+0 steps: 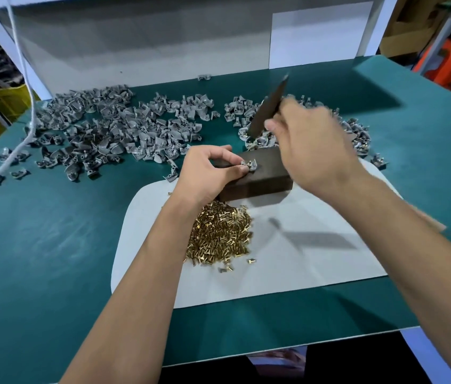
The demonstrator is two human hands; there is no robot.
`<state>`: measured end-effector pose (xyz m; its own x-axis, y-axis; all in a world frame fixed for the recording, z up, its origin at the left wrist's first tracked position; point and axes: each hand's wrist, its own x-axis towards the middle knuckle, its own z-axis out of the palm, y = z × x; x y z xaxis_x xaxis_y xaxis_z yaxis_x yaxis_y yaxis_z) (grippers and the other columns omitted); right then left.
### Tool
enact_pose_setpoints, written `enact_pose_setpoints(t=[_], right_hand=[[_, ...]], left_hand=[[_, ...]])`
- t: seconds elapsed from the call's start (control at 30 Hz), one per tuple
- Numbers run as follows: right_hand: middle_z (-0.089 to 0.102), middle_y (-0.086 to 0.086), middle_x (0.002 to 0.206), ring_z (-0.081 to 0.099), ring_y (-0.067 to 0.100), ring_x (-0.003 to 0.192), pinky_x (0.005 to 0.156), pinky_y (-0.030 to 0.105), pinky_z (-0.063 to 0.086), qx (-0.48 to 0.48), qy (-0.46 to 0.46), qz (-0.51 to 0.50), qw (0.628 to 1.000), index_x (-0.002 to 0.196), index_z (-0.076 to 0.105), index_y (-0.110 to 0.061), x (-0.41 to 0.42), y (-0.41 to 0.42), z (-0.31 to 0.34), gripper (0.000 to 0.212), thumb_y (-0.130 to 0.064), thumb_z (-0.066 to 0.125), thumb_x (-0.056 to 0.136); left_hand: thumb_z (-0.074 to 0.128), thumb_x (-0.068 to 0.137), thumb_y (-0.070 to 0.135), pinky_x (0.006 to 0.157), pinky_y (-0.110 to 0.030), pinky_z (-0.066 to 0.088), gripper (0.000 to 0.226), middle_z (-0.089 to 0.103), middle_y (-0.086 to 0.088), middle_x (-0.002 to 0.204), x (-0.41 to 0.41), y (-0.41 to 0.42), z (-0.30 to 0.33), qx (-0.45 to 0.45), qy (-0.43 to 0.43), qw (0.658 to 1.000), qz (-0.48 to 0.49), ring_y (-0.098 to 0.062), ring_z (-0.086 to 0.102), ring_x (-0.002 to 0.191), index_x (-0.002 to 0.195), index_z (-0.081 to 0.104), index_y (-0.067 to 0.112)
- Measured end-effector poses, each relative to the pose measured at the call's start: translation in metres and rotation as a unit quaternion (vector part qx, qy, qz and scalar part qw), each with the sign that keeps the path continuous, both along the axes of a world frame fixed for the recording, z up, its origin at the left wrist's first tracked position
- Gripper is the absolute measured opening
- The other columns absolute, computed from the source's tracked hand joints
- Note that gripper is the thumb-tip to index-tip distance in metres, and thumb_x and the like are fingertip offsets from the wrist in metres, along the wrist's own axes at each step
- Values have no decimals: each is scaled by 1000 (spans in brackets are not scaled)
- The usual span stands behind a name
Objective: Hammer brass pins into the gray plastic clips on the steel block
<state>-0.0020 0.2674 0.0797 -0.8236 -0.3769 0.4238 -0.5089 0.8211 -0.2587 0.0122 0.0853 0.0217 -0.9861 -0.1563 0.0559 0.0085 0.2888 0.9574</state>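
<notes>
A dark steel block (267, 176) lies on a white sheet (302, 267) at the table's middle. On the block's top sits a gray plastic clip (250, 165) with a brass pin standing in it. My left hand (209, 171) pinches that clip between thumb and fingers. My right hand (311, 146), blurred by motion, grips a dark metal bar (270, 106) used as a hammer, raised and tilted above and behind the block. A heap of brass pins (220, 238) lies on the sheet just in front of the block.
Gray clips (102, 131) are spread in a big pile at the back left of the green table (38, 245). A smaller pile of clips (357, 134) lies behind my right hand. A white cord (29, 106) hangs down at left. A white panel (135, 45) closes the back.
</notes>
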Motion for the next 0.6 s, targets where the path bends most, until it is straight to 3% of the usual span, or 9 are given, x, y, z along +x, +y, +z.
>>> enact_pose_setpoints(t=[0.1, 0.17, 0.2, 0.3, 0.37, 0.43, 0.5, 0.6], right_hand=[[67, 18, 99, 59, 40, 84, 73, 43, 48, 74, -91, 5, 993, 103, 54, -20, 1, 0, -6, 21, -37, 42, 108], [67, 16, 97, 56, 39, 81, 68, 40, 42, 116, -68, 9, 991, 92, 47, -25, -5, 5, 4, 21, -39, 43, 106], [68, 15, 96, 60, 40, 82, 67, 39, 40, 118, -39, 3, 992, 92, 47, -26, -7, 7, 8, 20, -40, 44, 106], [71, 15, 96, 65, 41, 86, 66, 40, 45, -1, 11, -11, 1000, 107, 56, -18, -1, 1, 0, 21, -36, 44, 107], [71, 15, 101, 66, 40, 91, 73, 43, 51, 29, -43, 0, 999, 114, 56, -15, 4, -5, -13, 24, -34, 42, 108], [69, 15, 100, 64, 41, 91, 71, 41, 46, 75, -77, 2, 994, 106, 55, -19, 0, -2, -10, 21, -36, 43, 108], [68, 14, 94, 59, 38, 79, 66, 38, 39, 99, -26, 0, 995, 99, 54, -23, -8, 5, 2, 20, -38, 45, 106], [69, 16, 89, 58, 39, 72, 62, 39, 39, 0, 57, -14, 998, 106, 57, -17, -8, 4, 3, 22, -36, 46, 106]], left_hand=[[87, 77, 6, 109, -42, 49, 19, 70, -7, 121, 1, 1, 1, 4, 11, 1000, -5, -5, 62, 122, 76, 79, 23], [87, 77, 6, 109, -41, 49, 20, 70, -7, 123, 2, 1, 1, 3, 8, 1000, 1, -4, 62, 121, 75, 79, 24], [87, 77, 6, 109, -40, 49, 20, 69, -7, 125, 1, 1, 1, 3, 5, 1000, 2, -4, 62, 121, 74, 79, 25], [89, 76, 9, 109, -38, 50, 19, 69, -6, 124, 0, 0, -1, -2, 9, 1000, 0, -4, 63, 120, 74, 80, 25], [88, 76, 7, 107, -40, 51, 19, 70, -7, 122, 0, 0, -1, 0, 13, 1000, -3, -5, 63, 121, 75, 79, 24], [87, 77, 6, 107, -41, 51, 21, 70, -7, 119, 0, 0, -1, 1, 15, 1000, -5, -5, 62, 122, 75, 79, 25], [87, 77, 7, 108, -39, 50, 19, 71, -3, 115, -1, -1, -2, 0, 12, 1000, -7, -2, 62, 120, 75, 80, 24], [89, 75, 9, 108, -37, 50, 18, 71, 3, 110, -3, -2, -2, 0, 10, 1000, -9, 1, 63, 117, 73, 80, 26]])
